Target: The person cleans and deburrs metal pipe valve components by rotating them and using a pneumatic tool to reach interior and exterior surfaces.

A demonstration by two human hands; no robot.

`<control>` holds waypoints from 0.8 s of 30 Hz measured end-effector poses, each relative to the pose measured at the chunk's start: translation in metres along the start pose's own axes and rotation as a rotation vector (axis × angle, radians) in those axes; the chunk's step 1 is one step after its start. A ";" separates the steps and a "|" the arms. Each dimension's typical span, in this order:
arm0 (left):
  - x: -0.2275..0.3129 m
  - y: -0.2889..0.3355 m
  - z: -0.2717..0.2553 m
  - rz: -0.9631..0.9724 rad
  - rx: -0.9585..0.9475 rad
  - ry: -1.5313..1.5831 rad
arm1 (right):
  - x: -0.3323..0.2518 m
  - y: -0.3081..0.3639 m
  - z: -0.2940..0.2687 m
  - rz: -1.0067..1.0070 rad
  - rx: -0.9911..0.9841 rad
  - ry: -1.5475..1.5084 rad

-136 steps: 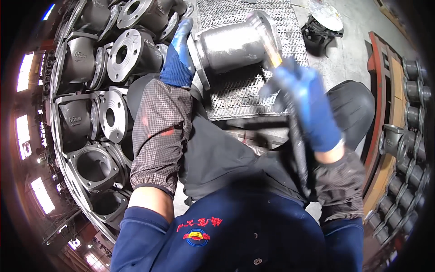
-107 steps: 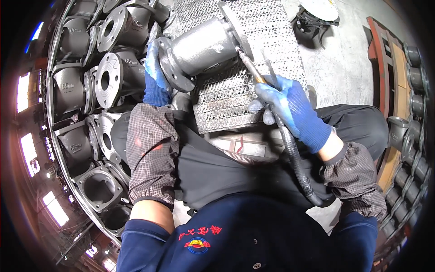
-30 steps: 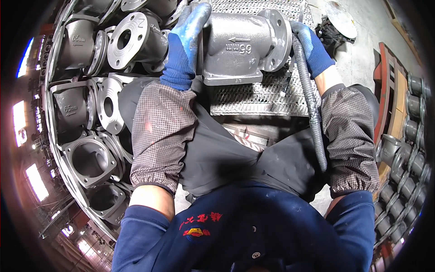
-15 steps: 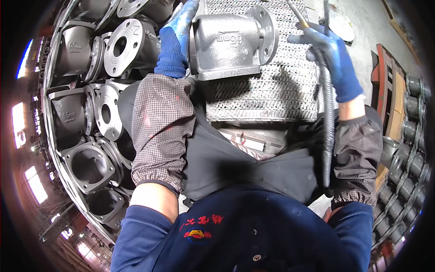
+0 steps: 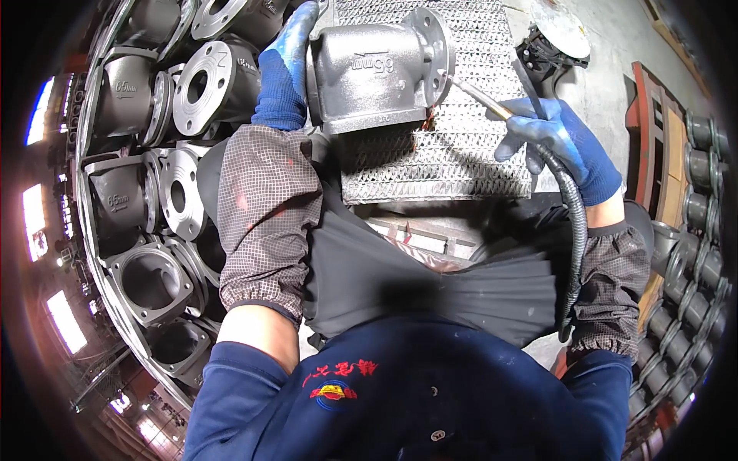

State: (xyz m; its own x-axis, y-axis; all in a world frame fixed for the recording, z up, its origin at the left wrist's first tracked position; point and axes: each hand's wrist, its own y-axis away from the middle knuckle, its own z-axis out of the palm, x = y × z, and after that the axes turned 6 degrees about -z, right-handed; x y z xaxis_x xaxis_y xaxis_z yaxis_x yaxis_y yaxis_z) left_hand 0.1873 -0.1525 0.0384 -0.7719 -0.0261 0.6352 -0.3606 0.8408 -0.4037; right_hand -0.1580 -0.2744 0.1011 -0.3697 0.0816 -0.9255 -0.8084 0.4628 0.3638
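Note:
A silver-grey cast valve body (image 5: 369, 73) lies on its side on a ribbed metal-mesh worktop (image 5: 469, 165), its round flange (image 5: 438, 58) facing right. My left hand (image 5: 288, 61), in a blue glove, grips the casting's left end; some fingers are hidden. In my gloved right hand (image 5: 550, 138) is a slim hand tool (image 5: 484, 98) with a pale rod, a brass-coloured collar and a dark lever. The rod's tip reaches the flange's face near its edge. A ribbed grey hose (image 5: 575, 238) runs from the tool down along my right forearm. Small orange specks show below the flange.
Several similar castings (image 5: 127, 184) are packed in a rimmed container at my left. More flanged parts (image 5: 696, 269) stand in rows at the far right, beside a red frame (image 5: 649, 123). A round pale-topped object (image 5: 560, 31) and dark coils stand beyond the worktop.
My right hand has turned and lowered, and the tool's rod has swung leftward and down onto the flange. Orange specks have appeared under the flange. My left hand stays on the casting.

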 end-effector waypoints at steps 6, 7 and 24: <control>-0.005 -0.002 0.005 -0.202 -0.002 0.347 | -0.006 0.006 -0.001 0.016 0.025 0.032; -0.006 -0.003 0.004 -0.223 0.002 0.396 | -0.008 0.005 0.000 0.052 0.034 0.049; 0.008 -0.003 0.004 -0.495 0.077 0.737 | -0.026 -0.001 0.025 -0.069 0.187 -0.073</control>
State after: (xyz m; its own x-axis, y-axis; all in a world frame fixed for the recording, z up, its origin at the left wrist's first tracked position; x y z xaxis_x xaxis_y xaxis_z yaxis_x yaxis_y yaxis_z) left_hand 0.1802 -0.1569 0.0420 0.0057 0.0002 1.0000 -0.6185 0.7858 0.0033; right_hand -0.1364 -0.2553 0.1221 -0.2766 0.1043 -0.9553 -0.7290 0.6249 0.2793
